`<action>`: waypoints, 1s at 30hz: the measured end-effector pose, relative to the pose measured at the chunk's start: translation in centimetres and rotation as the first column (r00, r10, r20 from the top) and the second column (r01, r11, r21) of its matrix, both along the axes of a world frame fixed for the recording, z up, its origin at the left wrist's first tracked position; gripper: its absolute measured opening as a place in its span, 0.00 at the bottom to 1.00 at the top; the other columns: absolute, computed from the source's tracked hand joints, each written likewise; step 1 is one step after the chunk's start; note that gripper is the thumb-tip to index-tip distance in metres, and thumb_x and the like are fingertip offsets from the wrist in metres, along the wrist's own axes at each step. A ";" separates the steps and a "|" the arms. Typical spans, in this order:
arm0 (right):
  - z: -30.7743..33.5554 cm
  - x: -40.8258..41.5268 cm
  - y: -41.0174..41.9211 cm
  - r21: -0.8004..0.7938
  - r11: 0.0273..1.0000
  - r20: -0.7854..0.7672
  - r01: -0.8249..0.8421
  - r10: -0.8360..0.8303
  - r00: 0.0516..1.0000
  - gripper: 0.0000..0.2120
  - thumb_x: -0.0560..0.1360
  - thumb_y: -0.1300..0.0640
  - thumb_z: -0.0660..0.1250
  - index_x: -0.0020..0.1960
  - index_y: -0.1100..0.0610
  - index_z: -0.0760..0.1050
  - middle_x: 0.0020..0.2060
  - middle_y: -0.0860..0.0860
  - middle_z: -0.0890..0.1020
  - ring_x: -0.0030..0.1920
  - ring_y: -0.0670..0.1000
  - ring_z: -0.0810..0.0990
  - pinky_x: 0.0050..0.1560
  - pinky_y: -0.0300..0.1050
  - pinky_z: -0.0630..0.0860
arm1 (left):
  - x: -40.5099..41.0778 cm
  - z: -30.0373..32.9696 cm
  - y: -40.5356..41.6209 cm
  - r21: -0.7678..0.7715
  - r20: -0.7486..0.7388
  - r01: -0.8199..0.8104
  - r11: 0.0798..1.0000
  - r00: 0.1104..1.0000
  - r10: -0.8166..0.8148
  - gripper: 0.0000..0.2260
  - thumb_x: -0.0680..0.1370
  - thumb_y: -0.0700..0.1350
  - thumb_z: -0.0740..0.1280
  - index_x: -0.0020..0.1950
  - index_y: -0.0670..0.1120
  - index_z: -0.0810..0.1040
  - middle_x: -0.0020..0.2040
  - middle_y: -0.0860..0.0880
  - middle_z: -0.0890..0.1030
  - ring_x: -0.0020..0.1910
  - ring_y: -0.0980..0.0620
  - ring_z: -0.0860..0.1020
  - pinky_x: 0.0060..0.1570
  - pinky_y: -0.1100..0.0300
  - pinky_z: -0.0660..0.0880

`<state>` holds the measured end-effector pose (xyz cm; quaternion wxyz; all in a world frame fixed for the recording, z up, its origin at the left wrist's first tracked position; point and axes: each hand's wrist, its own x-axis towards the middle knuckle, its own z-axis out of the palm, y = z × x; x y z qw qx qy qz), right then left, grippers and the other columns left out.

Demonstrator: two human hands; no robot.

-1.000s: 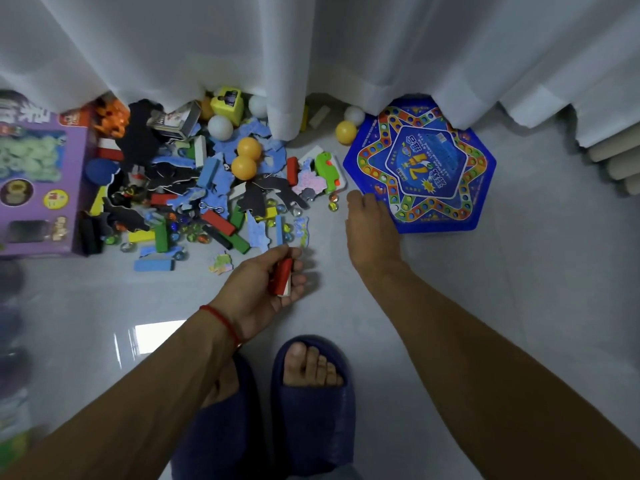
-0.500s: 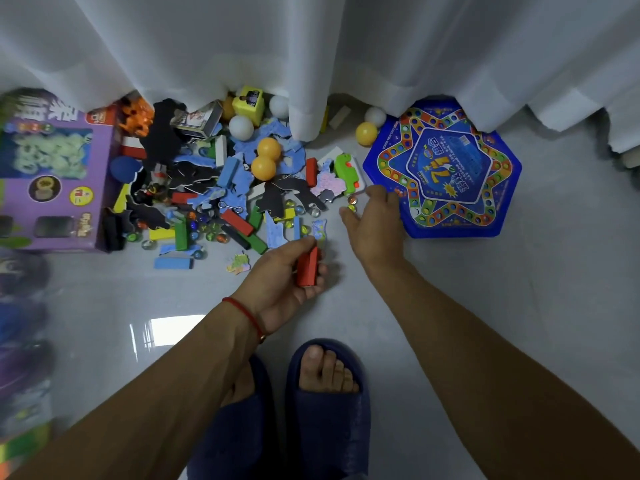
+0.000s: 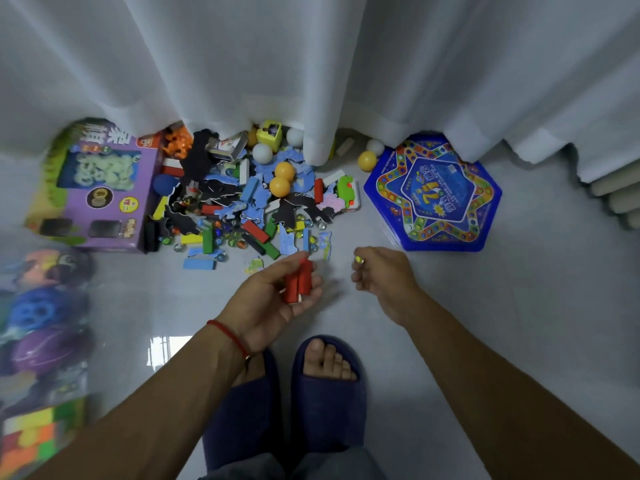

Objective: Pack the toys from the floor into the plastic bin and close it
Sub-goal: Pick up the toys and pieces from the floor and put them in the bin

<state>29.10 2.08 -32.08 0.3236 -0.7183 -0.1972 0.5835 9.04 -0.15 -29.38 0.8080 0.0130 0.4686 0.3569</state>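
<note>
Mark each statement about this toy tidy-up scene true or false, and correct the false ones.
1. The left hand holds red blocks. True.
2. The right hand lies flat on the floor. False: it is raised, pinching a small yellow marble.
3. The blue hexagonal game box lies right of the toy pile. True.
4. The purple box stands on the hexagonal box. False: it lies left of the pile.

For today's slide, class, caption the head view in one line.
Left hand holds red wooden blocks, right hand pinches a small yellow marble, above the scattered toy pile.
</note>
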 end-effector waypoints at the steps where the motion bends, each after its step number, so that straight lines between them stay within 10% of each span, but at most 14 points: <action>1: 2.0 -0.1 -0.9 -0.029 0.999 -0.151 0.020 -0.025 0.988 0.05 0.78 0.62 0.65 0.48 0.63 0.77 0.38 0.59 0.78 0.32 0.52 0.77 0.32 0.44 0.75 | -0.7 1.4 -0.7 -0.001 0.019 -0.011 1.000 1.000 0.011 0.16 0.78 0.40 0.67 0.64 0.38 0.77 0.55 0.40 0.80 0.51 0.43 0.80 0.58 0.47 0.79; 5: 11.1 -2.2 -2.0 -0.019 0.993 -0.412 -0.120 0.101 0.906 0.12 0.78 0.59 0.60 0.54 0.65 0.77 0.41 0.58 0.79 0.38 0.53 0.78 0.40 0.47 0.76 | -5.0 7.8 -3.7 0.055 0.022 -0.108 0.993 0.994 0.107 0.18 0.77 0.42 0.66 0.65 0.36 0.77 0.59 0.38 0.80 0.56 0.39 0.79 0.63 0.42 0.74; 11: 23.5 -14.7 -1.9 0.002 0.705 -0.204 -0.710 0.695 0.690 0.12 0.78 0.59 0.65 0.58 0.65 0.77 0.44 0.59 0.78 0.41 0.55 0.79 0.40 0.46 0.81 | -15.5 17.2 -10.8 0.134 -0.046 -0.393 0.910 0.914 0.402 0.19 0.75 0.42 0.65 0.65 0.38 0.76 0.59 0.37 0.79 0.58 0.37 0.78 0.63 0.41 0.74; 18: 27.8 -32.8 -5.2 0.155 0.574 -0.270 -0.804 0.808 0.524 0.04 0.81 0.59 0.62 0.51 0.60 0.71 0.49 0.57 0.74 0.48 0.56 0.79 0.58 0.55 0.81 | -28.1 22.4 -18.4 0.186 -0.174 -0.589 0.786 0.768 0.617 0.10 0.73 0.45 0.67 0.51 0.42 0.75 0.51 0.38 0.73 0.46 0.41 0.73 0.67 0.39 0.68; 21: 28.0 -35.8 -5.0 0.177 0.563 -0.131 -0.807 0.826 0.548 0.15 0.81 0.56 0.63 0.64 0.63 0.71 0.59 0.59 0.74 0.62 0.61 0.77 0.61 0.56 0.79 | -29.5 23.3 -19.1 0.238 -0.212 -0.590 0.772 0.744 0.634 0.06 0.74 0.45 0.66 0.48 0.43 0.74 0.56 0.37 0.70 0.51 0.40 0.71 0.69 0.40 0.67; 24: 28.7 -33.2 -2.8 0.158 0.476 0.064 -0.865 0.869 0.490 0.15 0.80 0.54 0.64 0.61 0.62 0.75 0.55 0.59 0.78 0.51 0.57 0.81 0.54 0.51 0.82 | -28.0 23.6 -17.7 0.328 -0.305 -0.505 0.799 0.743 0.595 0.06 0.73 0.45 0.66 0.48 0.46 0.75 0.54 0.41 0.68 0.52 0.41 0.69 0.68 0.43 0.70; 30: 24.1 -19.4 3.8 -0.201 0.225 0.554 -0.953 0.829 0.079 0.13 0.80 0.55 0.62 0.54 0.64 0.78 0.47 0.58 0.83 0.43 0.56 0.82 0.43 0.49 0.79 | -19.9 19.6 -11.1 0.501 -0.512 -0.227 0.835 0.701 0.497 0.16 0.76 0.38 0.66 0.63 0.45 0.78 0.55 0.46 0.79 0.53 0.50 0.78 0.56 0.53 0.79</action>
